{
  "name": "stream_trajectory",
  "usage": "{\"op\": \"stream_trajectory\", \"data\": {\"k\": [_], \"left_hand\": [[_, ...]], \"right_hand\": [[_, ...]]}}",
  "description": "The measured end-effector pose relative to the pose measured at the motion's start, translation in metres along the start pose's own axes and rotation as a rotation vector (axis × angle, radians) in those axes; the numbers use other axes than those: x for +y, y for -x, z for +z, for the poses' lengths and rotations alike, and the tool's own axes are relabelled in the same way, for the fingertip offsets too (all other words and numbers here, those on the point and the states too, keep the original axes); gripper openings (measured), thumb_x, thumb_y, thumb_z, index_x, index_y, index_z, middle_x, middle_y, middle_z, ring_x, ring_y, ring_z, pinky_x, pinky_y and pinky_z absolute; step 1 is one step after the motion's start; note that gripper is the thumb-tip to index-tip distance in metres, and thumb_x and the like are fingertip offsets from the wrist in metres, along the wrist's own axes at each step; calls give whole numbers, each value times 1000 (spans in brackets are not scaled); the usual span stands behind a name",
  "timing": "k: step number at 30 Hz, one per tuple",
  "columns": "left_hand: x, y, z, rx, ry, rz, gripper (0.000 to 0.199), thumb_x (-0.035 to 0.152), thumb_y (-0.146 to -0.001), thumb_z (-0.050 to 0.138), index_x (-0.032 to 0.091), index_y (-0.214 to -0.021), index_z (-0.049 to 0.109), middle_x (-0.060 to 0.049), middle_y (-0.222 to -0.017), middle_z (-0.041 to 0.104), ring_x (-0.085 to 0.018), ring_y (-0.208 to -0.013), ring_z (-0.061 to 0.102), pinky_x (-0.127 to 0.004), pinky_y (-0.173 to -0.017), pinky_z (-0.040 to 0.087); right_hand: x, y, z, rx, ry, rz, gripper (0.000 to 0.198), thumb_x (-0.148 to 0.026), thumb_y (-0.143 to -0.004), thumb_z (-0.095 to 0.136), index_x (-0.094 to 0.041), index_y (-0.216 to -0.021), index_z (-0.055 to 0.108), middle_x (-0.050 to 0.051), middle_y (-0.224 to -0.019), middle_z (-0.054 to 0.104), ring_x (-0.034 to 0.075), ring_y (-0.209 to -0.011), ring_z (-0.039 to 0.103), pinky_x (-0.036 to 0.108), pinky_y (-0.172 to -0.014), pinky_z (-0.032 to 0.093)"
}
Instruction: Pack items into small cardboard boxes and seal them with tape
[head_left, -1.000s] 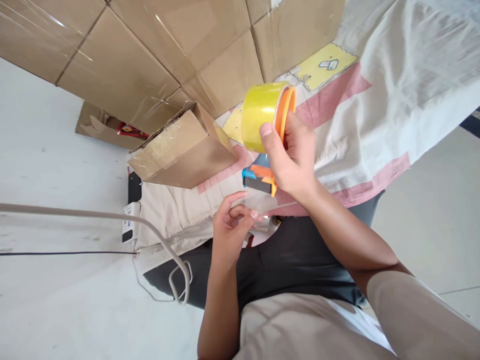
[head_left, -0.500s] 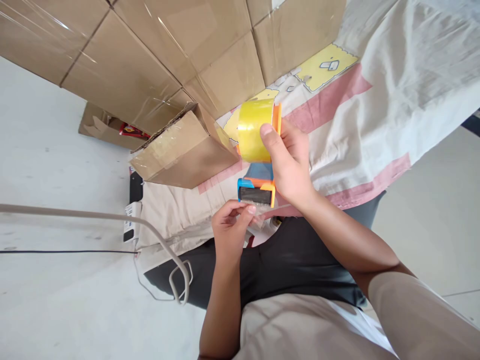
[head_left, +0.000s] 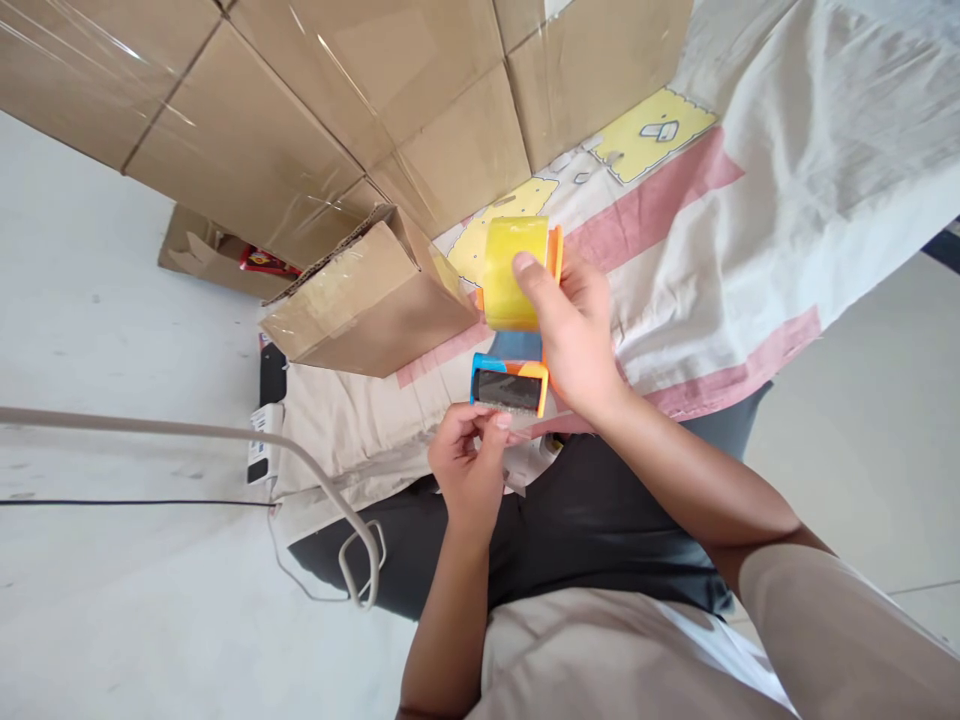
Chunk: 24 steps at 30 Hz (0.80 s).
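Observation:
A tape dispenser (head_left: 507, 390) with a blue and orange frame carries a roll of yellowish packing tape (head_left: 513, 265). My right hand (head_left: 576, 335) is closed round its right side, the thumb lying over the roll. At the dispenser's lower edge, my left hand (head_left: 471, 455) pinches with thumb and index finger at the clear tape end by the toothed cutter. The tape end is thin and see-through, so its exact extent cannot be made out. To the left of the dispenser stands a small cardboard box (head_left: 375, 295) with an open side.
Large taped cardboard boxes (head_left: 420, 130) are stacked along the far side. A patterned cloth (head_left: 675, 290) covers the surface. On the left, a beige bent tube (head_left: 322, 478) juts from near the wall, and a power strip (head_left: 262, 440) lies by the cloth's edge.
The dispenser has shifted slightly down and tilted a little in my right hand. My left hand has moved slightly right, still pinching at the cutter edge.

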<state>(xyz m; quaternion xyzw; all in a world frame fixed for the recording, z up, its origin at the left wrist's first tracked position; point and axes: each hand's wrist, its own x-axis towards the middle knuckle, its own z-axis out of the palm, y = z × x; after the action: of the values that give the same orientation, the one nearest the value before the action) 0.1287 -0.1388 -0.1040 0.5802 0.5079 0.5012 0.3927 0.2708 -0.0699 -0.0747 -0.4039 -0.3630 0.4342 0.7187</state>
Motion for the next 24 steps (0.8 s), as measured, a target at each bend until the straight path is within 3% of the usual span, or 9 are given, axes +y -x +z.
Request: {"op": "stream_trajectory", "data": {"k": [5,13,20,24], "left_hand": [[-13,5,5,13,33,191,22,36,-93,67,20,-83,56,7,-55,58,-8,-43,53,-18,-46,42],[-20,5,-5,-37,-53,301,25,38,-91,69,21,-80,54,7,-59,56,-5,-36,45,-19,-40,36],[-36,-7,-21,-193,-146,412,38,54,-88,66,23,-66,61,-2,-62,57,-20,-66,62,-34,-62,51],[-33,-11,-22,-203,-178,401,40,56,-87,67,24,-64,62,-2,-61,55,-20,-66,61,-34,-60,50]], "right_hand": [[-9,6,8,5,-151,122,29,-51,-88,67,-23,-87,61,1,-82,67,18,-82,68,30,-72,57],[-12,8,6,-89,-325,399,33,-55,-85,69,-23,-87,60,0,-72,65,19,-72,68,31,-64,57],[-12,17,11,-94,-436,524,35,-54,-84,70,-21,-87,61,3,-72,67,18,-62,66,33,-59,55],[-9,16,12,-68,-480,580,35,-53,-85,69,-20,-87,59,3,-69,66,18,-57,64,33,-56,55]]}}
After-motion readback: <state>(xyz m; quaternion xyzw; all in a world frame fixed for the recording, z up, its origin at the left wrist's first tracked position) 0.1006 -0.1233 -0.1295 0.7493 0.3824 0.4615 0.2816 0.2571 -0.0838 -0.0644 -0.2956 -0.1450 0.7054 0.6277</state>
